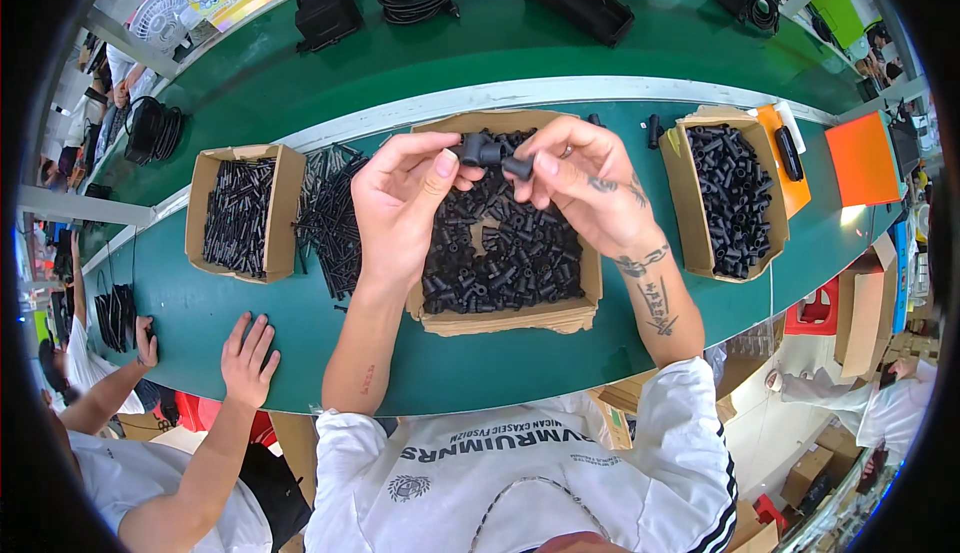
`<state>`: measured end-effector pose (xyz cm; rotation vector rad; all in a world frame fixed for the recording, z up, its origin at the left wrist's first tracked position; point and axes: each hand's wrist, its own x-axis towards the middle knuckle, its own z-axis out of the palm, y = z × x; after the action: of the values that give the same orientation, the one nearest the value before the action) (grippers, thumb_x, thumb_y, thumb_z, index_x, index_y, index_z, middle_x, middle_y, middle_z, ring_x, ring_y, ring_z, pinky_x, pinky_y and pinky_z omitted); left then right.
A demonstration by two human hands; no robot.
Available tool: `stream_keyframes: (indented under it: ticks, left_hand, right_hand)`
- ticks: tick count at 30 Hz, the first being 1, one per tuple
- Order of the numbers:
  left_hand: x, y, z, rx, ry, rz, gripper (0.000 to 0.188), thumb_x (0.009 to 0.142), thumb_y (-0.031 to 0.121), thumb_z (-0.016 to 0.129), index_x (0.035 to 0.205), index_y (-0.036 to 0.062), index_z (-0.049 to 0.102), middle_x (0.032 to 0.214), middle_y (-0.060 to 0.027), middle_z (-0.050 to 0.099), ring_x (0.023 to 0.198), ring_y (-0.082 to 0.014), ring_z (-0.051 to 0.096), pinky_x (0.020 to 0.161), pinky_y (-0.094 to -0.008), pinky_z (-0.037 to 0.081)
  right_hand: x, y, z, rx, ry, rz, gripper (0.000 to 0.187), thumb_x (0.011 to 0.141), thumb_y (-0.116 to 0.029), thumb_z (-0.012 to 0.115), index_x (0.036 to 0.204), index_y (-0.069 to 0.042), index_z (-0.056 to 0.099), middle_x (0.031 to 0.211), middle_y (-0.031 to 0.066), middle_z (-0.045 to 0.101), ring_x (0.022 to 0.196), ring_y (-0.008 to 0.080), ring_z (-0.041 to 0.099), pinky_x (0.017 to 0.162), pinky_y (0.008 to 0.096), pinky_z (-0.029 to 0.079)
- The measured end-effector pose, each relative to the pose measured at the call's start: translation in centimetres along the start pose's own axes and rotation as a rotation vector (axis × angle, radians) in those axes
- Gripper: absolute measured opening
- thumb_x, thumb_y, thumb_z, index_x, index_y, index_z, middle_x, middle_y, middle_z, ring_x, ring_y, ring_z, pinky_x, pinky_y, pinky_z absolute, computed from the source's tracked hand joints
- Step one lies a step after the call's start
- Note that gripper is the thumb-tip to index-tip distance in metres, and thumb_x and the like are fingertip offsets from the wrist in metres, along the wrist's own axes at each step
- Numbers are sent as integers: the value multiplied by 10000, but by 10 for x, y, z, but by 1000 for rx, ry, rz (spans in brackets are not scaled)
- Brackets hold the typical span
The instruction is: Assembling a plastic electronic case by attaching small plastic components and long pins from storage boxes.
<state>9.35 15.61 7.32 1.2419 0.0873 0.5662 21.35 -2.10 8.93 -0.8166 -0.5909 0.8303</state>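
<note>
Above the middle cardboard box [500, 324], both my hands are raised with fingers pinched. My left hand [398, 211] grips a black tubular fitting [481, 150] between thumb and fingertips. Close against its right side, my right hand [602, 191] pinches a small black plastic piece [517, 167] with a flared end. The two pieces seem to touch; whether they are joined I cannot tell. Loose black fittings [505, 263] fill the box under my hands.
Thin black rods fill a left box [283, 215], with more rods [335, 223] piled beside it. A right box [688, 211] holds short black tubes [735, 198]. Coiled cables [415, 0] and a black housing [578, 3] lie farther back. Another person's hand [248, 361] rests at the left.
</note>
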Motion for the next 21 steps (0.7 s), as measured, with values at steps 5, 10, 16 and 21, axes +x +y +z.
stream_keyframes:
  ticks: [5, 10, 16, 21]
  left_hand:
    - [-1, -1, 1, 87, -12, 164, 202, 981, 50, 697, 1154, -49, 663, 1083, -148, 704, 920, -207, 709, 810, -327, 579]
    - [-4, -6, 9, 116, 68, 292, 187, 894, -63, 752, 1073, -80, 699, 1018, -168, 725, 936, -221, 726, 815, -315, 607]
    - [-5, -14, 12, 372, 116, 539, 202, 844, -77, 788, 1035, -59, 725, 1004, -177, 732, 925, -234, 723, 802, -309, 590]
    - [-2, -8, 9, 552, 123, 640, 210, 826, -48, 814, 1020, -43, 732, 945, -164, 740, 848, -232, 726, 749, -303, 581]
  right_hand:
    - [1, 6, -1, 202, 64, 115, 180, 1027, -143, 649, 1107, 15, 681, 1012, 102, 716, 877, 155, 670, 771, 260, 538]
    - [0, 14, 5, 367, 150, 202, 184, 1051, -158, 599, 1109, 10, 645, 1038, 102, 685, 913, 145, 604, 810, 256, 504]
    - [-6, 28, 19, 394, 204, 151, 151, 1042, -156, 630, 1099, -19, 663, 1045, 44, 668, 909, 110, 602, 842, 258, 496]
    - [-2, 26, 25, -206, 315, -237, 166, 980, -30, 691, 1141, 2, 662, 1036, 49, 679, 939, 94, 638, 825, 244, 524]
